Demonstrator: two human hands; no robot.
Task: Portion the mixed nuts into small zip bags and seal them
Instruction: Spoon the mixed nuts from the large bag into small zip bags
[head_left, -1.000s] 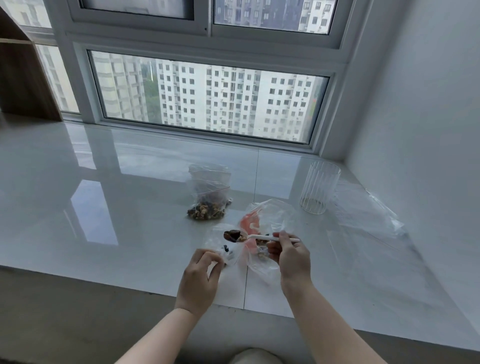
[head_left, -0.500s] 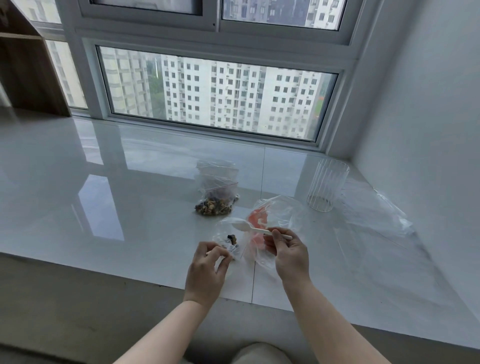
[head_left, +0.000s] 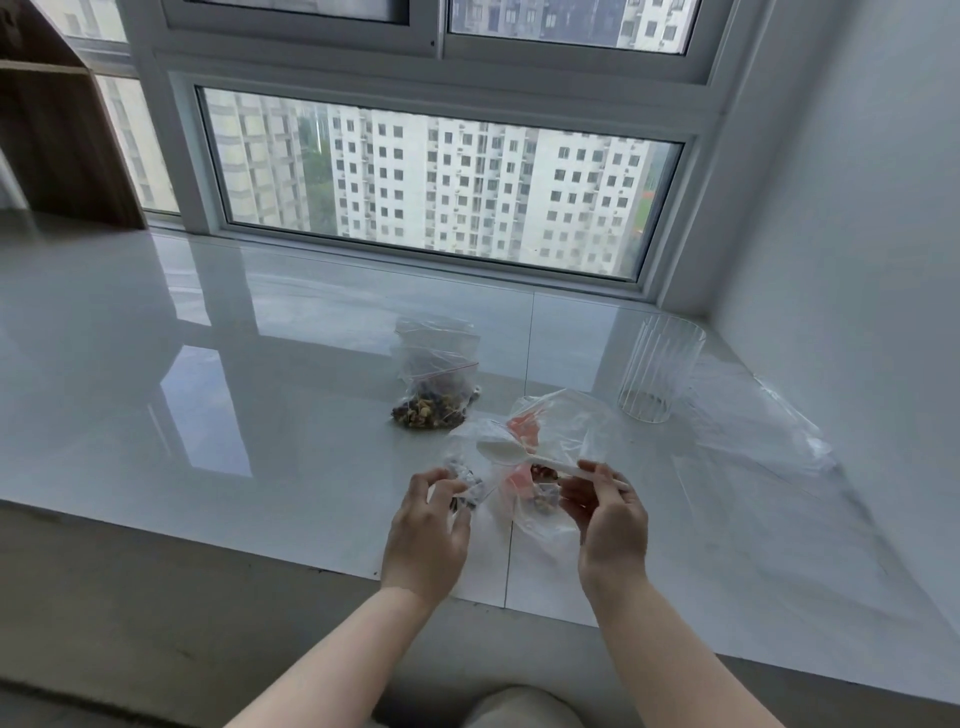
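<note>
One small zip bag (head_left: 467, 480), near edge of the white counter (head_left: 208, 415), a few nuts inside; thin, limp, slippery film, best pinched at the mouth. Left hand (head_left: 428, 525) pinches its rim. Right hand (head_left: 610, 519) pinches an empty white spoon (head_left: 511, 452) above the larger supply bag (head_left: 550, 457). Farther: one filled bag (head_left: 434, 384); far right, a ribbed glass (head_left: 660, 376).

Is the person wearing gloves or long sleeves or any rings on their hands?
No gloves. Both the left hand and the right hand are bare, and both forearms are bare as far as the picture shows, with no sleeve in sight. No ring, watch or bracelet shows on the fingers or wrists. The nails look short and unpainted.
</note>
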